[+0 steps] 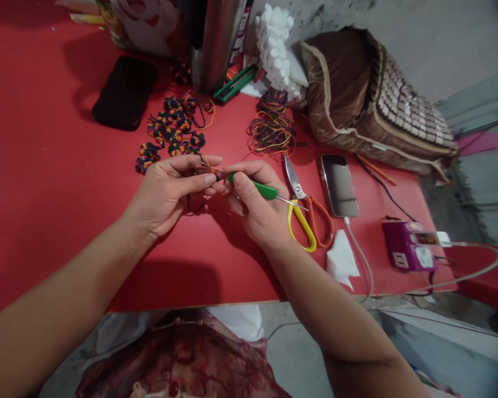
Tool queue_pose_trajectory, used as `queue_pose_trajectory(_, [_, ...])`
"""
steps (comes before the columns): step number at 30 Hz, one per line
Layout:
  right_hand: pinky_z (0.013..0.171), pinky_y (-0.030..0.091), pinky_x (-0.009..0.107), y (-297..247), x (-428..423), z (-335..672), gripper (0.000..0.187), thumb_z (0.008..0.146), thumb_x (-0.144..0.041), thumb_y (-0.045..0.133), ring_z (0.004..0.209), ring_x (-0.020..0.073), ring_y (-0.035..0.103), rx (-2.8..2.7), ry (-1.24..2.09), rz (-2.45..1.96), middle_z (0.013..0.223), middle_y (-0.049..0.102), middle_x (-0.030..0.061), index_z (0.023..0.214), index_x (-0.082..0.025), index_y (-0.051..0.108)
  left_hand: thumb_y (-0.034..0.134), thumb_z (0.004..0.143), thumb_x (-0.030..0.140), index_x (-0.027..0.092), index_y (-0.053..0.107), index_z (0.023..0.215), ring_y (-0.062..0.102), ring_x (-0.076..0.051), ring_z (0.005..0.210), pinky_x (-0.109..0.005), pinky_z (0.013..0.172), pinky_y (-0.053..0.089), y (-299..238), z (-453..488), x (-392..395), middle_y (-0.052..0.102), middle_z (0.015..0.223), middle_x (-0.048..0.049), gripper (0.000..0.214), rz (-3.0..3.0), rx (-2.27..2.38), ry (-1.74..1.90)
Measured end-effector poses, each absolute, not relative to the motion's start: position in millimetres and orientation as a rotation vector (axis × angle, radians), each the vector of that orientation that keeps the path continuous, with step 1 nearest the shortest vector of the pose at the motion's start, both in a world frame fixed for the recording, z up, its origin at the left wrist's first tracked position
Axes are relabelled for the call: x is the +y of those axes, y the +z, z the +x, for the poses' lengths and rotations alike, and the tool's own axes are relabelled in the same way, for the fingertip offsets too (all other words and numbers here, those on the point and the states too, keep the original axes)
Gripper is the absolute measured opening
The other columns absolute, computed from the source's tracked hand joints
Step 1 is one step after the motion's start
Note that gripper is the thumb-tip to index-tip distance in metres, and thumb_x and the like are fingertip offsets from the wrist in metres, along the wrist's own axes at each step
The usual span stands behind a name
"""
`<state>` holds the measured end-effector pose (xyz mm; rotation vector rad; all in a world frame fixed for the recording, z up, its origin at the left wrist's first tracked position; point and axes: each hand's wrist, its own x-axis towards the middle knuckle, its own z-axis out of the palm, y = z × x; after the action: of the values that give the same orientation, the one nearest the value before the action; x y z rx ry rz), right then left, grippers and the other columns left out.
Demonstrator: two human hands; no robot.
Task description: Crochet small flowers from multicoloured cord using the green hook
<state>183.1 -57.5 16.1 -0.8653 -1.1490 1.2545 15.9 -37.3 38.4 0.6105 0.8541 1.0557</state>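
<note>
My left hand [170, 190] pinches a small piece of dark, orange and purple yarn work [211, 169] between thumb and fingers above the red table [45, 182]. My right hand [255, 207] grips a green-handled crochet hook [259, 189], whose working end meets the yarn piece at my left fingertips. A thin dark thread loops down under my left hand. Several finished multicoloured crochet flowers [170, 132] lie just beyond my left hand. A loose bundle of the same yarn [271, 130] lies beyond my right hand.
Scissors with yellow and orange handles [305, 213] lie right of my right hand, beside a phone [338, 184] on a cable, a white tissue [341, 260] and a purple power strip [406, 246]. A black pouch [125, 93], steel flask [213, 44] and brown bag [369, 99] stand further back.
</note>
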Motion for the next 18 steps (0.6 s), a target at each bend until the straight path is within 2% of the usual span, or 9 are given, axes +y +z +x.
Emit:
queue_pose_trajectory(3, [0.041,0.036,0.022,16.4,-57.8,182.7,0.031,0.095,-0.052,0.084,0.045,0.0062,0.038,-1.145,1.25,-0.877,0.068,0.063,-0.0058,0.102,-0.024,0.073,0.084,0.087,0.013,0.012,0.086,0.089,0.08,-0.014,0.066,-0.019,0.064,0.064,43.5,17.8,-36.8,0.081,0.075,-0.0058,0.003,0.587,0.851,1.055])
queue_pose_trajectory(6, [0.042,0.036,0.023,16.7,-58.4,182.3,0.03,0.096,-0.051,0.084,0.045,0.0062,0.039,-1.146,1.261,-0.867,0.069,0.064,-0.0053,0.102,-0.023,0.073,0.081,0.095,0.021,0.012,0.084,0.084,0.079,-0.013,0.062,-0.016,0.062,0.063,45.0,19.6,-35.8,0.079,0.069,-0.0048,0.014,0.563,0.874,1.058])
queue_pose_trajectory(11, [0.043,0.038,0.022,16.4,-59.3,181.1,0.031,0.096,-0.052,0.083,0.045,0.0058,0.039,-1.146,1.244,-0.879,0.069,0.064,-0.0058,0.103,-0.023,0.073,0.085,0.089,0.008,0.012,0.085,0.087,0.079,-0.012,0.059,-0.015,0.062,0.064,40.5,20.5,-35.3,0.081,0.07,-0.0044,0.005,0.572,0.887,1.083])
queue_pose_trajectory(16, [0.043,0.039,0.022,13.8,-60.6,182.0,0.027,0.1,-0.049,0.079,0.046,0.0059,0.042,-1.19,1.151,-0.879,0.071,0.066,-0.0054,0.106,-0.023,0.074,0.081,0.087,0.0,0.013,0.086,0.094,0.08,-0.013,0.06,-0.016,0.062,0.065,40.6,22.8,-37.1,0.082,0.071,-0.003,0.016,0.534,0.905,1.114])
queue_pose_trajectory(18, [0.047,0.043,0.023,13.8,-62.8,183.1,0.024,0.103,-0.046,0.076,0.05,0.0074,0.049,-1.246,1.083,-0.91,0.074,0.069,-0.0037,0.108,-0.023,0.075,0.081,0.085,-0.001,0.013,0.085,0.094,0.08,-0.014,0.06,-0.018,0.063,0.066,40.8,24.3,-38.8,0.082,0.072,-0.0032,0.018,0.53,0.895,1.144])
